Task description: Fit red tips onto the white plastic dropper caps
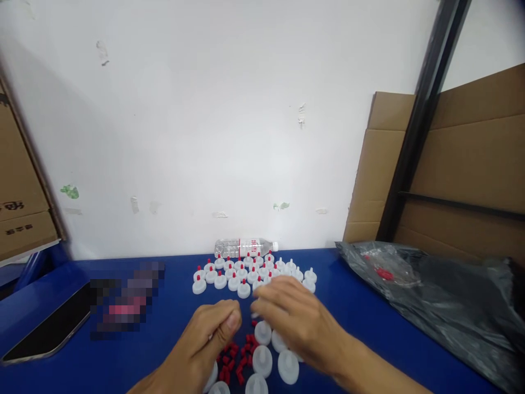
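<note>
My left hand (211,331) is curled into a loose fist above a pile of small red tips (235,358), thumb pressed against the fingers; what it holds is hidden. My right hand (293,314) reaches forward over several bare white caps (262,361), its fingers blurred by motion near one white cap. Beyond both hands stand rows of white caps with red tips fitted (250,272) on the blue table (176,306).
A clear water bottle (245,247) lies by the white wall. A dark phone (51,328) lies at the left, a black plastic bag (443,295) at the right. Cardboard boxes (471,164) and a black post (422,115) stand at the right; another box (20,202) at the left.
</note>
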{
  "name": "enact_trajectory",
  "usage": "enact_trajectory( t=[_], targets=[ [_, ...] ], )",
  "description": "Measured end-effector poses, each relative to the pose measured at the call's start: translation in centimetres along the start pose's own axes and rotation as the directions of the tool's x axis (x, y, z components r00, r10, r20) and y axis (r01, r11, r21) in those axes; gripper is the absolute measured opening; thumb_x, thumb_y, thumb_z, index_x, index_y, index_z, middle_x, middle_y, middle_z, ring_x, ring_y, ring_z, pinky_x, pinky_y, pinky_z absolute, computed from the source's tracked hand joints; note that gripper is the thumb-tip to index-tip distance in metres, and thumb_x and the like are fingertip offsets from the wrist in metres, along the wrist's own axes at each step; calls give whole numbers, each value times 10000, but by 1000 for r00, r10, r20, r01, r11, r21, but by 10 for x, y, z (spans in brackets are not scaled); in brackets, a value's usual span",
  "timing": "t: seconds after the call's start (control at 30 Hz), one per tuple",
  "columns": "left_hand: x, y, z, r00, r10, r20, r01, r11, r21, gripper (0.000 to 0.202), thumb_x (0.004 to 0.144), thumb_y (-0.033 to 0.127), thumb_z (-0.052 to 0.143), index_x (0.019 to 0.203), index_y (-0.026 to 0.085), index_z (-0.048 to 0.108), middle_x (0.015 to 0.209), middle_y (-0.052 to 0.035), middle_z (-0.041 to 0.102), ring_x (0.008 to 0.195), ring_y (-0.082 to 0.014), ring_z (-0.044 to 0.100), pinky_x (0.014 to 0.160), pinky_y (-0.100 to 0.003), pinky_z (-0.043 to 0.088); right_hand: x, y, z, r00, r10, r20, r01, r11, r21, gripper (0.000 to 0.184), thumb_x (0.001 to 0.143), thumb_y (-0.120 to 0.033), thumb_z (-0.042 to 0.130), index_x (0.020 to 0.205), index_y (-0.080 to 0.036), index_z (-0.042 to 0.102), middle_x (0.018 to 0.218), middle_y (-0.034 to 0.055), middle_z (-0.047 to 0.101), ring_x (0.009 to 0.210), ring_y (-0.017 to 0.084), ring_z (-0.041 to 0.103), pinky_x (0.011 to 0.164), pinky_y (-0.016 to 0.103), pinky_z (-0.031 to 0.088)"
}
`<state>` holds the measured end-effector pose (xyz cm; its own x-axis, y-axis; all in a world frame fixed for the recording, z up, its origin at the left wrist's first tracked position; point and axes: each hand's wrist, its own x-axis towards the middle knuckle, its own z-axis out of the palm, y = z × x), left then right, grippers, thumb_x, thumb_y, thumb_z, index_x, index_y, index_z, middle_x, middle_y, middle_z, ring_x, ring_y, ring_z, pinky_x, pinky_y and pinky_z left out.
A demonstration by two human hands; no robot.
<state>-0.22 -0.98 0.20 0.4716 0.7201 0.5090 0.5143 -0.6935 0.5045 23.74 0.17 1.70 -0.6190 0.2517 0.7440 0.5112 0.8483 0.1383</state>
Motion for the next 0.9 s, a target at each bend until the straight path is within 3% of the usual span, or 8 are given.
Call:
enact_trajectory(
  t=[0.07, 0.13, 0.23, 0.4, 0.67, 0.9],
  targets=[
    [3, -1, -6, 996, -67, 57, 69, 997, -29, 441, 1077, 433, 279, 724, 213, 428, 700, 20, 523, 648, -131, 493, 602, -226, 461, -8, 26, -6, 979, 203, -10, -204, 978, -52, 238, 1004, -114, 428, 1094, -219, 622, 1106, 62, 742, 1067, 193, 678, 994, 383, 488],
    [7, -2, -12, 993, -69, 93, 70, 998, -9, 419, 1082, 413, 276, 749, 210, 427, 749, 15, 523, 686, -131, 484, 628, -231, 445, -18, 57, -12, 883, 466, -58, -470, 875, -120, 144, 1000, -209, 473, 1033, -239, 610, 1097, 65, 742, 1055, 231, 687, 923, 389, 515],
    [13, -5, -15, 989, 0, 149, -9, 998, 58, 390, 1086, 366, 269, 781, 208, 454, 783, 2, 532, 743, -150, 492, 713, -267, 452, -31, 93, -17, 788, 609, -94, -616, 772, -155, 122, 984, -348, 551, 1028, -236, 572, 1076, 93, 748, 902, 256, 725, 773, 371, 543],
    [16, -7, -13, 977, 50, 209, -80, 987, 139, 331, 1076, 287, 305, 881, 208, 560, 896, -33, 572, 837, -179, 528, 770, -299, 462, -46, 115, -13, 747, 663, -48, -657, 725, -207, 170, 950, -385, 600, 901, -224, 629, 1069, 90, 718, 950, 266, 677, 826, 378, 505],
    [13, -17, -7, 966, 115, 230, -169, 959, 227, 253, 1050, 180, 369, 1072, 224, 618, 989, -41, 593, 898, -187, 551, 802, -303, 478, -56, 127, -6, 711, 702, 40, -682, 703, -202, 249, 980, -322, 537, 1016, -219, 761, 1065, 67, 760, 1001, 256, 682, 932, 375, 482],
    [13, -17, -9, 953, 143, 269, -212, 945, 249, 253, 1038, 153, 377, 1121, 228, 604, 1005, -47, 614, 950, -210, 544, 840, -346, 473, -64, 128, 8, 570, 817, 89, -792, 575, -205, 260, 933, -374, 580, 999, -256, 802, 962, 44, 798, 887, 259, 742, 753, 310, 525]
  ],
)
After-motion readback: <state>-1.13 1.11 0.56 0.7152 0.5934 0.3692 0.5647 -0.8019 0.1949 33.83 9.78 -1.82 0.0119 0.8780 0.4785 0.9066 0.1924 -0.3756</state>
